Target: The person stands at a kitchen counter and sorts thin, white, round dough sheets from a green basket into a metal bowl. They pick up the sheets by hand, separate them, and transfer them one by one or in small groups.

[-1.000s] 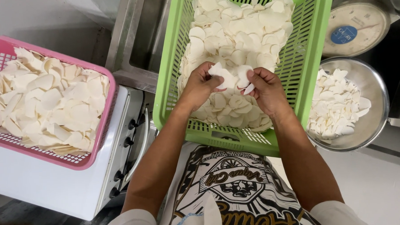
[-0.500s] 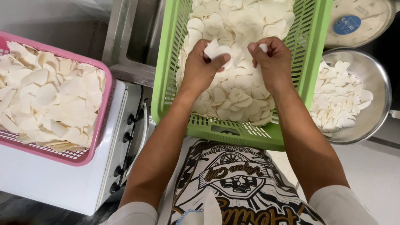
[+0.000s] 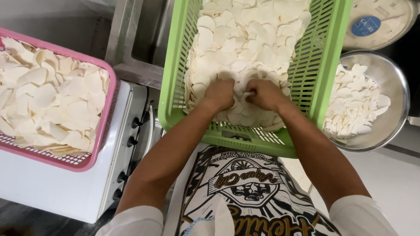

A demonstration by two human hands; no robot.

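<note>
A green slotted plastic basket (image 3: 326, 58) in front of me holds a thick pile of thin white slices (image 3: 249, 37). My left hand (image 3: 219, 94) and my right hand (image 3: 264, 94) sit close together on the near end of that pile, fingers curled down into the slices. A small white piece shows between the two hands, pinched at my right fingers. Whether my left hand grips slices is hidden by its own knuckles.
A pink basket (image 3: 88, 159) of the same white slices rests on a white box-shaped appliance (image 3: 59, 193) with black knobs at left. A round metal bowl (image 3: 397, 88) with slices sits at right, a dial scale (image 3: 378, 16) behind it. A steel frame (image 3: 128, 32) stands at the back.
Both hands had lifted slices up over the pile; now they have come back down toward me and press into the near end of the heap.
</note>
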